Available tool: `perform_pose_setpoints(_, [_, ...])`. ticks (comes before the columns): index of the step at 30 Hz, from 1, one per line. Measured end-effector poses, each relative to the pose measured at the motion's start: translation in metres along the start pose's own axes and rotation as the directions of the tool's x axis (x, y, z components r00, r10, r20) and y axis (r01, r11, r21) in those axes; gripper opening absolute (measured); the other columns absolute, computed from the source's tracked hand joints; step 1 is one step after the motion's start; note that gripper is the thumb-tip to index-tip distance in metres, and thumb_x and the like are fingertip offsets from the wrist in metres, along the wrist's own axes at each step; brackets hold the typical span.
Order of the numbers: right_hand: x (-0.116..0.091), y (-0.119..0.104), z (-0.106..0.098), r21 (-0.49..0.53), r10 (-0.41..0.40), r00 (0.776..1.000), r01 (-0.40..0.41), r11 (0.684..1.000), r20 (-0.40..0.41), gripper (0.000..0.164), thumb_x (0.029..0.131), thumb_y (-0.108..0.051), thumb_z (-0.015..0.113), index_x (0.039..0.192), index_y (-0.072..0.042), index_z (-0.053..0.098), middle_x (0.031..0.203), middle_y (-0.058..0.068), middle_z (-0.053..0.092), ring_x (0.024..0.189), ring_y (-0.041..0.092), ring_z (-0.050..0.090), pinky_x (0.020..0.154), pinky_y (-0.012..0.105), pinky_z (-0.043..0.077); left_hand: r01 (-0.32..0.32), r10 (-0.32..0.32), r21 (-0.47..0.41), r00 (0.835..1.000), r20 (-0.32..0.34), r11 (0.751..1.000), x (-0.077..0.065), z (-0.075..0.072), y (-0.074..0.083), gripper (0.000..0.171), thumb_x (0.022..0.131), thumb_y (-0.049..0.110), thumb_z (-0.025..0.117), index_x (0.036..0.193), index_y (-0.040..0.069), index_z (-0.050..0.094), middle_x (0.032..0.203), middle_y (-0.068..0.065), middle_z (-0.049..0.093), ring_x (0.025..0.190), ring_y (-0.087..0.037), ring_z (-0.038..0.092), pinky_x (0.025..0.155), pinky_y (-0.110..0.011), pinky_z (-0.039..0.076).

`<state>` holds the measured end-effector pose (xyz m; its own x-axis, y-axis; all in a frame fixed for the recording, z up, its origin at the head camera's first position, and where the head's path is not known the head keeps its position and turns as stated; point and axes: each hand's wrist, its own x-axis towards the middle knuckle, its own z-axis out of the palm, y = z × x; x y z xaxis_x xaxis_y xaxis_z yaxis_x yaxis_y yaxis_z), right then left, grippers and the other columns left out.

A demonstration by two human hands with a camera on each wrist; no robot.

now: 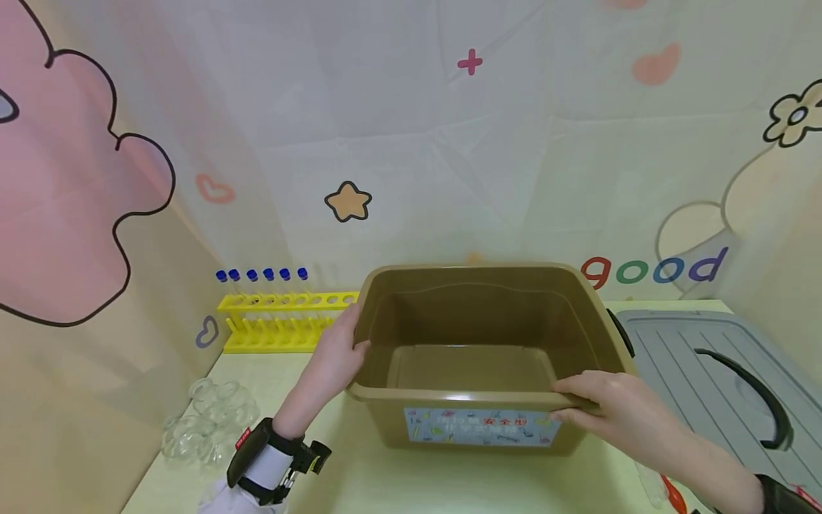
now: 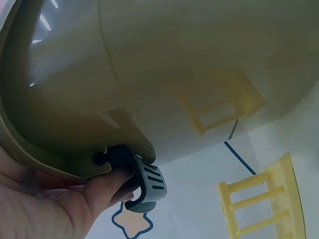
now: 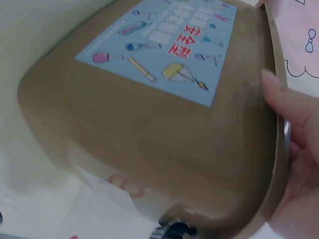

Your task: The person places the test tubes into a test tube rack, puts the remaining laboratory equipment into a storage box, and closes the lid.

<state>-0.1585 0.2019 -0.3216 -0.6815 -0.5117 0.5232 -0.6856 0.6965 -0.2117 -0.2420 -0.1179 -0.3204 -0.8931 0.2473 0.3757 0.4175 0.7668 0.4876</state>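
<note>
A brown plastic storage bin [image 1: 469, 328] with a blue picture label [image 1: 481, 427] on its front is tilted so its inside faces me. My left hand [image 1: 337, 357] grips its left rim, the fingers reaching past the outside. In the left wrist view those fingers lie by a dark handle latch [image 2: 144, 177] on the bin's end. My right hand [image 1: 606, 407] pinches the front rim near the right corner, thumb on the outer wall; the right wrist view shows the thumb [image 3: 281, 97] over the lip. Nothing shows inside the bin.
Behind on the left stands a yellow test tube rack [image 1: 276, 343] with several blue-capped tubes. Clear glassware [image 1: 215, 421] is clustered at the table's left. A grey lid [image 1: 700, 371] with a black handle lies at right, and a red-handled item [image 1: 673, 494] sits below my right forearm.
</note>
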Motion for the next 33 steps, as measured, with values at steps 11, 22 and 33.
perform_pose_setpoints(11, [0.015, 0.038, -0.030, -0.023, 0.062, 0.990, -0.066, 0.998, -0.127, 0.030, 0.062, -0.015, 0.057, 0.091, -0.016, 0.050, 0.084, -0.007, 0.047, 0.075, 0.006, 0.041, 0.060, 0.018, 0.031, 0.019, -0.019, 0.019, 1.000, 0.012, 1.000, -0.011, -0.001, 0.003, 0.050, 0.070, 0.009, 0.048, 0.113, 0.001, 0.024, 0.113, -0.011, 0.025, 0.100, -0.019, 0.022, 0.079, -0.031, 0.021])
perform_pose_setpoints(22, [0.009, 0.060, -0.019, 0.007, 0.369, 0.923, -0.372, 0.928, 0.114, 0.057, 0.073, -0.024, 0.043, 0.118, -0.009, 0.010, 0.113, 0.017, 0.021, 0.096, 0.031, 0.025, 0.070, 0.042, 0.025, 0.039, -0.040, 0.041, 0.999, 0.024, 0.998, -0.023, -0.006, 0.005, 0.051, 0.071, 0.012, 0.047, 0.114, 0.003, 0.023, 0.115, -0.009, 0.022, 0.101, -0.017, 0.020, 0.079, -0.030, 0.020])
perform_pose_setpoints(33, [0.000, 0.048, -0.019, 0.081, 0.396, 0.903, -0.412, 0.908, 0.165, 0.051, 0.076, -0.015, 0.036, 0.118, -0.011, 0.005, 0.118, 0.014, 0.010, 0.102, 0.026, 0.012, 0.076, 0.042, 0.015, 0.044, -0.047, 0.058, 0.997, 0.058, 0.997, -0.032, -0.012, 0.004, 0.052, 0.071, 0.014, 0.047, 0.115, 0.002, 0.021, 0.115, -0.009, 0.020, 0.102, -0.016, 0.018, 0.079, -0.030, 0.020])
